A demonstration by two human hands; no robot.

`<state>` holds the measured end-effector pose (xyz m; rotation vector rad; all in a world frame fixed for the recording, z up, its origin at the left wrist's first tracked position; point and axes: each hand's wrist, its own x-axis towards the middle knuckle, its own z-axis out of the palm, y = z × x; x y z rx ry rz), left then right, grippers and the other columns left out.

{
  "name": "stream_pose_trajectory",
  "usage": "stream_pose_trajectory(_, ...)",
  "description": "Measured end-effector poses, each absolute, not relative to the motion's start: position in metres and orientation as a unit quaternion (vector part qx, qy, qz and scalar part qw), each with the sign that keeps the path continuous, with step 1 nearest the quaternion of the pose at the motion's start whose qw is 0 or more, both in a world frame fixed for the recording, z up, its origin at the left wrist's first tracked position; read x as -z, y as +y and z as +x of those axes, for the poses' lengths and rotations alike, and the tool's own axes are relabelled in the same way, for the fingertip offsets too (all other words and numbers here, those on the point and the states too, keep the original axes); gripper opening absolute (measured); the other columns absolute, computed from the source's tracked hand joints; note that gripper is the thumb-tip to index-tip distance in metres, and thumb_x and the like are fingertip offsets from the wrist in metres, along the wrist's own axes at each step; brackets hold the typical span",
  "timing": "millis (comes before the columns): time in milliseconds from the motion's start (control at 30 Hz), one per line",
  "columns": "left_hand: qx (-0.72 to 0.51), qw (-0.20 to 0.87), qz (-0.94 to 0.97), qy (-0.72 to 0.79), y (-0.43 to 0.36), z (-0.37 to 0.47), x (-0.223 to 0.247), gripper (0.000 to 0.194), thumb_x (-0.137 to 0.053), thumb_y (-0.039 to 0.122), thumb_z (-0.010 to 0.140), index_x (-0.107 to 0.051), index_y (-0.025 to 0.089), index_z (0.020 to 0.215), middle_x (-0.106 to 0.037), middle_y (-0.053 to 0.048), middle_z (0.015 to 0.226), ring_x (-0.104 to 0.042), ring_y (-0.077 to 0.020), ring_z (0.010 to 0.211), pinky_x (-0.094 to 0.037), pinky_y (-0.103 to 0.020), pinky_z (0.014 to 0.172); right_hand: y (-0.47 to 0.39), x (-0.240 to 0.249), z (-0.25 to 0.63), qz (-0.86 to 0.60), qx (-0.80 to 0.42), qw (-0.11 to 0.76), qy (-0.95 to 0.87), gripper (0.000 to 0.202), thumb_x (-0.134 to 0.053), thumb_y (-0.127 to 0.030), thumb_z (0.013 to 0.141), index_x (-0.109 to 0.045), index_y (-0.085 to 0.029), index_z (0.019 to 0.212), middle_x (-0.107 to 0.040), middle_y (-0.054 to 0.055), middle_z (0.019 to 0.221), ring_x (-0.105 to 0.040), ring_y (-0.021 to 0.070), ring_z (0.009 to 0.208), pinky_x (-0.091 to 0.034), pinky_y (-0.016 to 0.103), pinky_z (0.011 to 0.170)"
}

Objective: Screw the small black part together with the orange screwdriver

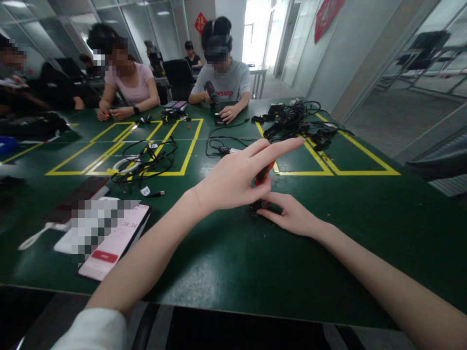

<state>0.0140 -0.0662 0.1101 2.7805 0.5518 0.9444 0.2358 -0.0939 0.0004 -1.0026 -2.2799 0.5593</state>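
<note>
1. Dark piece on the green table, right hand pinching it, forearm slanting in from the right.
2. Just above, left hand grips the orange-black tool, palm down, one finger stretched rightward.
3. Lit phone near the left forearm; cables beyond.

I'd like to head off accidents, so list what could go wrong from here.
The left hand holds a red-and-black tool right above the right hand; a slip might catch those fingers.

The small dark part is pinched near its end and might twist loose.

The left forearm passes close over the phone and could nudge it off the table.
</note>
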Motion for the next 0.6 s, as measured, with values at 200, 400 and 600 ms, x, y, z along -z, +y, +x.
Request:
stream_pose_trajectory(200,-0.315,0.083,0.929,0.175,-0.0655,0.0138,-0.1086,0.068,-0.048,0.016,0.092,-0.041,0.029,0.158,-0.064,-0.007,0.122,-0.066,-0.0209,0.096,-0.057,-0.035,0.087,-0.0946,0.0004,0.2359,-0.373,-0.209,0.299,-0.853,0.017,-0.063,-0.033,0.1,-0.072,-0.019,0.105,-0.081,0.01,0.099,-0.076,0.025,0.085,-0.064,0.04,0.082)
stream_pose_trajectory(400,-0.313,0.087,0.927,0.184,-0.0662,0.0141,-0.1094,0.065,-0.048,0.018,0.096,-0.041,0.032,0.158,-0.064,-0.008,0.124,-0.067,-0.0207,0.093,-0.057,-0.035,0.083,-0.0945,-0.0001,0.2365,-0.374,-0.218,0.293,-0.852,0.018,-0.063,-0.033,0.1,-0.072,-0.02,0.11,-0.081,0.01,0.102,-0.077,0.0249,0.09,-0.064,0.039,0.085)
stream_pose_trajectory(600,-0.314,0.089,0.928,0.178,-0.0665,0.0138,-0.109,0.069,-0.046,0.015,0.093,-0.04,0.032,0.159,-0.064,-0.008,0.123,-0.067,-0.0207,0.094,-0.058,-0.035,0.085,-0.0938,0.0002,0.2359,-0.378,-0.213,0.295,-0.851,0.018,-0.064,-0.034,0.1,-0.073,-0.02,0.108,-0.081,0.01,0.102,-0.077,0.0251,0.088,-0.064,0.04,0.084)
